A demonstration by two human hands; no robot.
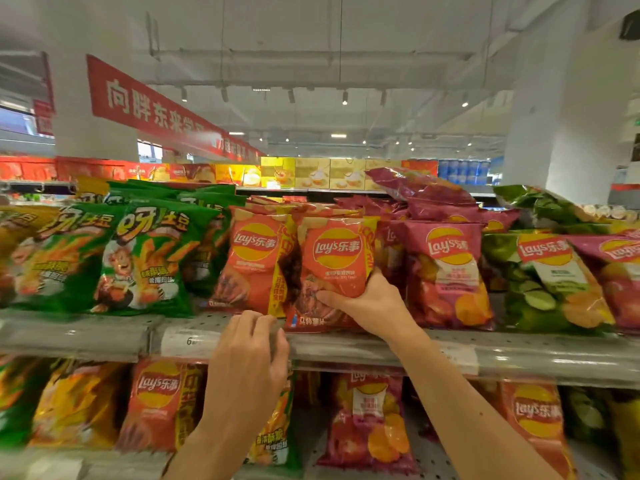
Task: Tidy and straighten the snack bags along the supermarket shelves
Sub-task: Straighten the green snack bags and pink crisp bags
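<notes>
Two hands at the top shelf front edge, right hand gripping an upright orange Lay's bag, left hand curled, pinching the neighbouring orange bag at its lower corner.

1. The upper shelf is grey metal with a clear price strip on its front edge.
2. On it stand green bags, orange bags, pink bags and cucumber bags.
3. The lower shelf carries yellow bags, orange and pink ones.
</notes>
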